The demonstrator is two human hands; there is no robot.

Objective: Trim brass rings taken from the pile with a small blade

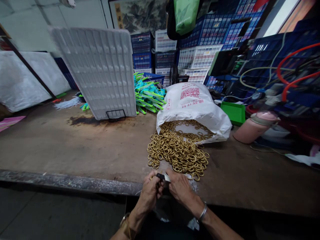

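"What are you counting, left to right?"
"One white panel (107, 73) is standing. One left hand (149, 189) is curling its fingers at the black end of one tool (162, 177); what it's pinching, I can't tell. One right hand (181, 187) is gripping the pale end."
"Further right?"
"Countless rings (180, 154) are lying at one bag's (191, 103) mouth; one bottle (252, 128) is sitting beyond."
"The tool?"
"It's looking small, black and whitish, hovering between both hands near the table's (75, 150) edge."

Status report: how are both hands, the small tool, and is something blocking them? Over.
Right hand holds small tool; left hand curled at its black end, contents unclear. Gold rings heaped beyond, at mouth of white sack. Nothing seen blocking hands.
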